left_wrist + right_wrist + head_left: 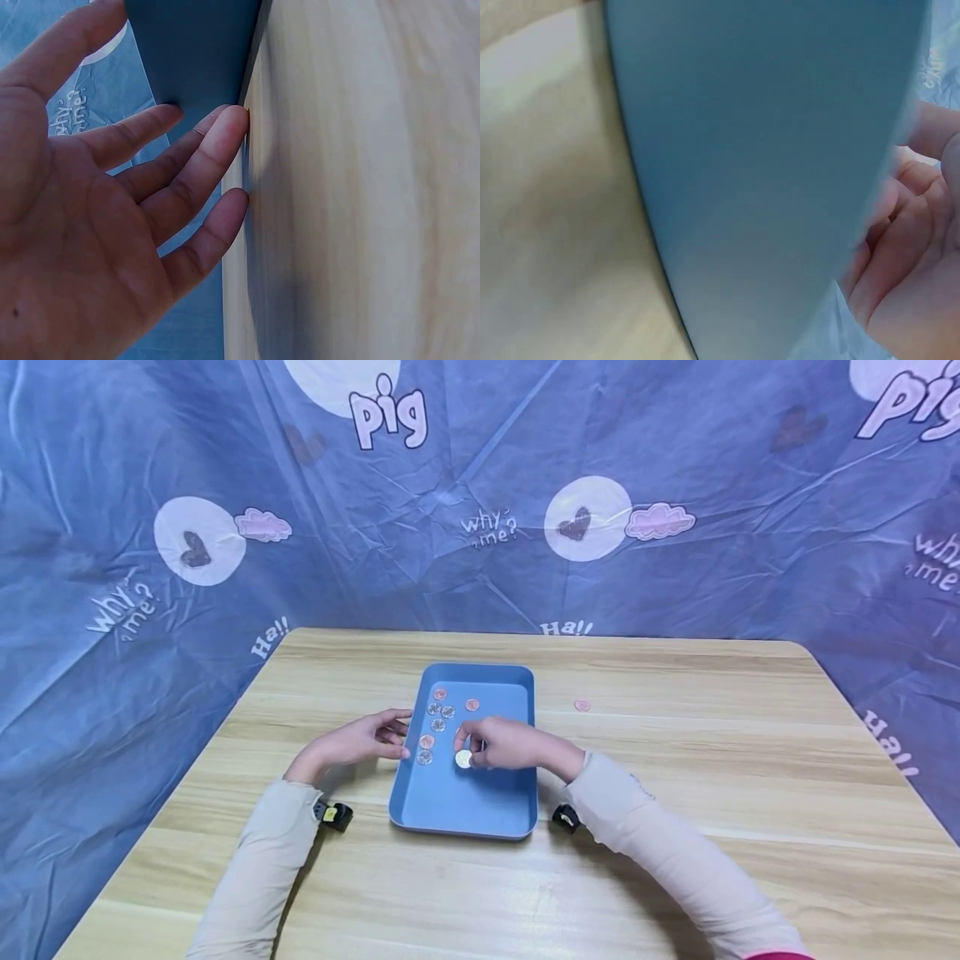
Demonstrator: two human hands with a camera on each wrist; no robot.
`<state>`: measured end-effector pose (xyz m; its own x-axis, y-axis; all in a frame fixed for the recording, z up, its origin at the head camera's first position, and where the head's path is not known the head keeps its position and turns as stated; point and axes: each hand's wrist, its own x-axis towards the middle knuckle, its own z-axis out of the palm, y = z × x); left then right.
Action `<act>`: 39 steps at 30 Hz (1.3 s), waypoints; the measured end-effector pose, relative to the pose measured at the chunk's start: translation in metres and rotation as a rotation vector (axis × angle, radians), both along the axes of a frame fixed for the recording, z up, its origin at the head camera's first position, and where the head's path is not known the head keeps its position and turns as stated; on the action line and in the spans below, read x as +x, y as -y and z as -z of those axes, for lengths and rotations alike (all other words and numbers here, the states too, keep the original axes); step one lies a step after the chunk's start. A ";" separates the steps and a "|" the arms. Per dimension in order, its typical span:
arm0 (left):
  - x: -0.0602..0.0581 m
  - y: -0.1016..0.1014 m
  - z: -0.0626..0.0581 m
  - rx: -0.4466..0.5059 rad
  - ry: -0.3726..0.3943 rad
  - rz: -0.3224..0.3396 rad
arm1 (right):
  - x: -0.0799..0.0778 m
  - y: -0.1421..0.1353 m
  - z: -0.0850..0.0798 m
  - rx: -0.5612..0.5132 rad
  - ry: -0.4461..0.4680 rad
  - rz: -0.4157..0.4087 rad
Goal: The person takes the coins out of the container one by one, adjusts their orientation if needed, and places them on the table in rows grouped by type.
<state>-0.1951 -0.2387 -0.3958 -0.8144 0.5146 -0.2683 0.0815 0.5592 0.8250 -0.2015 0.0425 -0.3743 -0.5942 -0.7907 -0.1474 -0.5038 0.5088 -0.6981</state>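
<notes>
A blue rectangular tray (467, 803) lies on the table. My right hand (504, 743) reaches over its right wall, with thumb and index finger pinching a gold-coloured coin (463, 759) above the tray floor. In the right wrist view the tray wall (765, 165) hides those fingertips. At the tray's left side is my left hand (366, 739), its thumb at the rim and its loosely bent fingers against the outer wall (199, 52). Left of the gold coin, several silver coins (438, 725) and copper coins (427, 742) lie in a rough column. Another copper coin (472, 704) lies farther back.
One copper coin (582, 705) sits on the wooden table (675, 727), right of the tray. Behind the table hangs a blue printed cloth (420, 568). Dark wrist devices (337, 816) are strapped below both hands.
</notes>
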 end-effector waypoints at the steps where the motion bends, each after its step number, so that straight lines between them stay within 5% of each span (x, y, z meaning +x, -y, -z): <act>1: 0.000 0.000 0.000 0.000 0.002 -0.003 | -0.001 -0.002 -0.002 -0.007 -0.003 -0.001; 10: 0.000 0.001 0.003 -0.006 0.004 -0.009 | -0.014 -0.026 -0.015 -0.070 -0.044 0.038; 21: 0.001 0.002 0.001 -0.013 0.009 -0.009 | -0.032 -0.069 -0.029 -0.097 0.033 0.171; 39: -0.001 -0.001 -0.002 -0.016 0.018 -0.015 | -0.059 -0.133 0.002 -0.109 0.089 0.337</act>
